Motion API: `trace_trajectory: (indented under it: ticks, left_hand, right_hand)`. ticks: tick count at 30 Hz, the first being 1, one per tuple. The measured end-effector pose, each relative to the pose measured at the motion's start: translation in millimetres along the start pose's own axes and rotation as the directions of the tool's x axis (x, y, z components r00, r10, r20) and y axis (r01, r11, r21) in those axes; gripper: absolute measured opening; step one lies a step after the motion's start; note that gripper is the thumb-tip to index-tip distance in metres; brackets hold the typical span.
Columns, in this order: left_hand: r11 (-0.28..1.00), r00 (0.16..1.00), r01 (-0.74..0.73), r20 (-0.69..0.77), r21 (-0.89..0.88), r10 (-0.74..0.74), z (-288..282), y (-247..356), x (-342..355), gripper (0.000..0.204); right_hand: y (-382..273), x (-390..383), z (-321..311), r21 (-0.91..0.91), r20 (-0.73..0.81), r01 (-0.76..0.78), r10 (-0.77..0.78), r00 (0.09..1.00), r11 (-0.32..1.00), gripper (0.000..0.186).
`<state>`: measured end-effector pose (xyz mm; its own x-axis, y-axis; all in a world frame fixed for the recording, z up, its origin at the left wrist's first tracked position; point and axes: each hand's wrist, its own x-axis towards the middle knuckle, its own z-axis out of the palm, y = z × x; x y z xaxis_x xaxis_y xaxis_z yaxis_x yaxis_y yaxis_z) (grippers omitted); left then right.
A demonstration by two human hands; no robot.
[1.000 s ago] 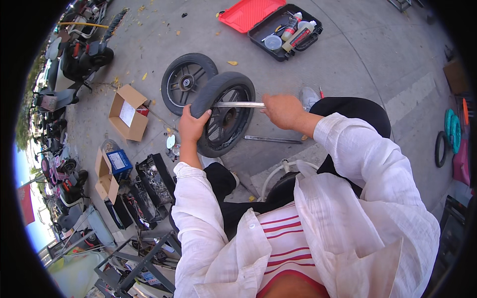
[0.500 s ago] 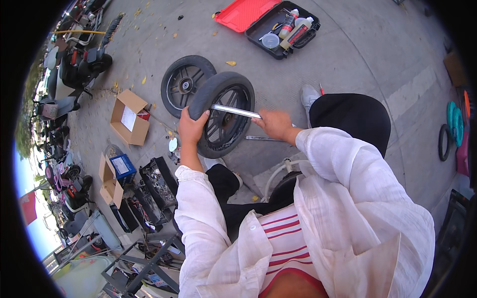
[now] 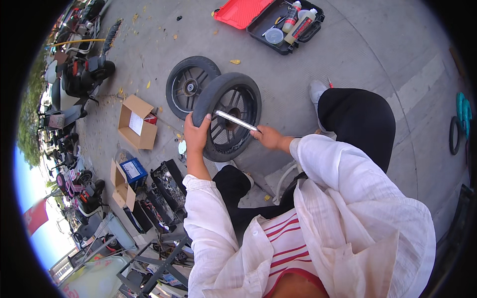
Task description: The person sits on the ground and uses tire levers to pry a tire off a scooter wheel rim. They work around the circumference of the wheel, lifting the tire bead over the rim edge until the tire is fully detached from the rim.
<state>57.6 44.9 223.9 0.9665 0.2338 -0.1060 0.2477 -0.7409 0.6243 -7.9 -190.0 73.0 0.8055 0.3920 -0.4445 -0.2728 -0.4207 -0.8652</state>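
My left hand [image 3: 197,133] is closed round the left side of a black tyre on a spoked wheel [image 3: 229,79], which stands tilted on the ground before me. My right hand [image 3: 269,137] grips one end of a flat silver tyre lever [image 3: 236,120]. The lever crosses the face of the wheel, its far tip near the tyre's left inner edge, close to my left thumb. Whether that tip sits under the tyre bead I cannot tell. Behind leans or lies a second black wheel [image 3: 190,87], partly covered by the first.
An open black and red toolbox [image 3: 285,47] with bottles lies beyond the wheels. To the left are an open cardboard box [image 3: 137,122], a blue box [image 3: 133,170], black trays of parts [image 3: 168,184] and parked scooters [image 3: 87,69]. A red-handled tool [image 3: 330,82] lies by my right foot.
My right hand has dropped slightly, and the lever now slopes more steeply down to the right. The left hand keeps its hold on the tyre. The whole view has shifted a little.
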Motion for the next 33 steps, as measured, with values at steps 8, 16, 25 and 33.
trace_trajectory:
  ticks: [8,16,25,33]
  left_hand:
    - [0.823,0.961,0.275,0.147,-0.498,-0.233,-1.5,-28.7,2.8,0.047]
    - [0.583,0.899,0.43,0.387,-0.69,-0.206,11.8,-35.9,-26.6,0.037]
    - [0.563,0.749,0.639,0.59,-0.525,-0.3,25.6,-27.7,-74.1,0.041]
    - [0.903,0.939,0.235,0.324,-0.358,-0.116,50.2,-61.5,-81.2,0.047]
  right_hand:
    - [32.5,-32.0,-36.9,-0.099,-0.032,-0.171,0.169,0.985,0.98,0.042]
    - [59.6,-50.1,-58.8,-0.132,-0.285,-0.39,0.342,0.895,0.911,0.042]
    - [15.7,-86.5,-41.1,0.19,-0.119,-0.261,0.286,0.951,0.947,0.044]
    - [-19.7,-110.0,-34.9,0.25,-0.103,-0.314,0.348,0.932,0.916,0.053]
